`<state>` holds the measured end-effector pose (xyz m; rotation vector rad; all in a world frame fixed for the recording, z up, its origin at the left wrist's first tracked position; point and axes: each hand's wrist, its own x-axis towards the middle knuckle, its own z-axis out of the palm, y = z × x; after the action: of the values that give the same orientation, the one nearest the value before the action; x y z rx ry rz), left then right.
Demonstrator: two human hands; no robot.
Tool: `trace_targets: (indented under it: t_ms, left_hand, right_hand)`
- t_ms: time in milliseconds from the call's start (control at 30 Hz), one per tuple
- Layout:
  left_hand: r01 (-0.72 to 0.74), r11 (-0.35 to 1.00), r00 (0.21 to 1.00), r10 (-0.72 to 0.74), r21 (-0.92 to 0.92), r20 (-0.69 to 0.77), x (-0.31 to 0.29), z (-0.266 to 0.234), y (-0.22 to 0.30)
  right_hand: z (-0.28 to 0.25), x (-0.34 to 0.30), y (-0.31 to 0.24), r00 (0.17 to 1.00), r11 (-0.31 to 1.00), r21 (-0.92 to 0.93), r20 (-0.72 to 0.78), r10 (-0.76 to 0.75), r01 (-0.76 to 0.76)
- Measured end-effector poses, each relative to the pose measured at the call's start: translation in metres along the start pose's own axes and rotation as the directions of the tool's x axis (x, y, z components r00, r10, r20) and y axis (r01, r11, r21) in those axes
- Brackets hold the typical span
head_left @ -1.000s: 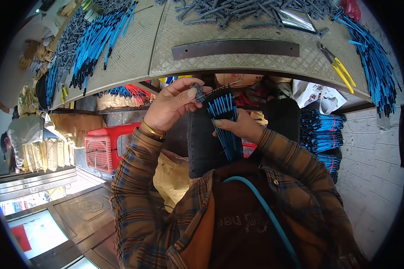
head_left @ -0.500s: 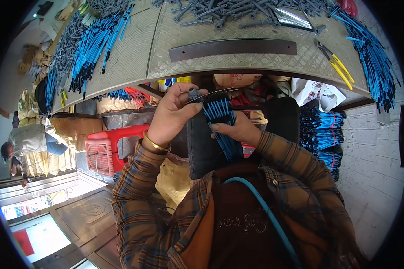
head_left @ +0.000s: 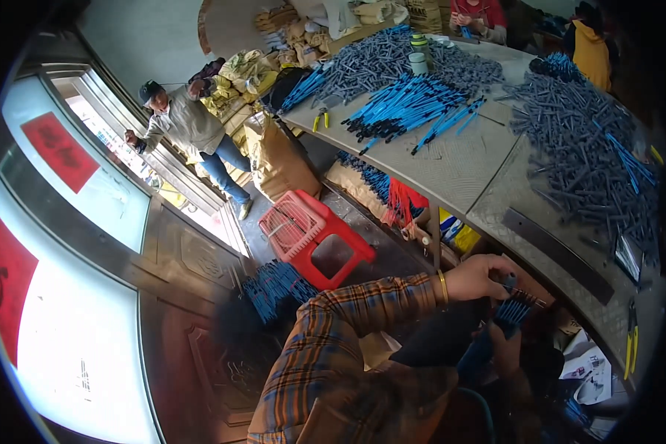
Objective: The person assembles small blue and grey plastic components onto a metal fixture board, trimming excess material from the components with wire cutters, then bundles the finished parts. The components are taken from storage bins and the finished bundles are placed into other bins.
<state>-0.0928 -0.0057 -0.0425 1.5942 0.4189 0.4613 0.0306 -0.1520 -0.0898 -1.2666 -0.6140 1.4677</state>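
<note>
While the forearm in a plaid sleeve [head_left: 377,303] reaches across from below, the person's left hand [head_left: 481,281] pinches a gray plastic plug [head_left: 508,280] between thumb and fingers, close beside the dark, wiry tips of a bundle of thin blue rods [head_left: 512,314]. The right hand [head_left: 505,349], dim and partly blurred, appears to be wrapped around that bundle lower down, below the edge of the worktable [head_left: 451,159]; whether the plug touches the tips cannot be told. The step in hand looks like close fingertip work at the rod ends, one hand steadying and the other manipulating; the next move seems to call for a firm grip on the bundle and a fine, aligned pinch on the plug. Just past the hands, a dark flat strip [head_left: 559,255] lies along the table's near side, with yellow-handled pliers [head_left: 632,344] near the right edge. Beyond the strip spreads a large heap of gray plugs [head_left: 570,148], and farther left on the same top lies a loose pile of black-ended blue rods [head_left: 411,107]. On the floor to the left stands a red plastic stool [head_left: 296,218]; past it, a person in a cap [head_left: 189,122] is by the doorway, and at the table's far side sits someone in red [head_left: 481,18].
</note>
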Motion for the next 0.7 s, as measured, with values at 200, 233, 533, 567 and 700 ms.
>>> trace_targets:
  t_ms: [200, 233, 533, 567, 700]
  left_hand:
    - [-0.063, 0.995, 0.994, 0.070, 0.074, -0.089, -0.002, 0.008, 0.006]
    - [-0.106, 0.990, 0.990, 0.114, 0.096, -0.084, -0.002, 0.011, 0.004]
    - [0.029, 0.980, 0.993, -0.005, 0.198, -0.122, -0.013, -0.008, 0.013]
    - [0.046, 0.981, 0.993, -0.023, 0.188, -0.120, -0.010, -0.007, 0.018]
    - [0.065, 0.988, 0.996, -0.056, 0.140, -0.067, -0.001, 0.001, 0.015]
  right_hand:
    - [-0.003, 0.000, 0.000, 1.000, 1.000, -0.017, -0.016, -0.009, 0.009]
    - [-0.004, -0.003, 0.003, 0.999, 1.000, -0.018, -0.045, -0.020, 0.019]
    - [-0.005, 0.024, 0.020, 0.990, 0.989, -0.103, 0.105, -0.097, 0.108]
    - [-0.006, 0.024, 0.018, 0.995, 0.992, -0.094, 0.042, -0.086, 0.090]
    - [-0.016, 0.021, 0.019, 0.986, 0.983, -0.099, 0.081, -0.147, 0.155]
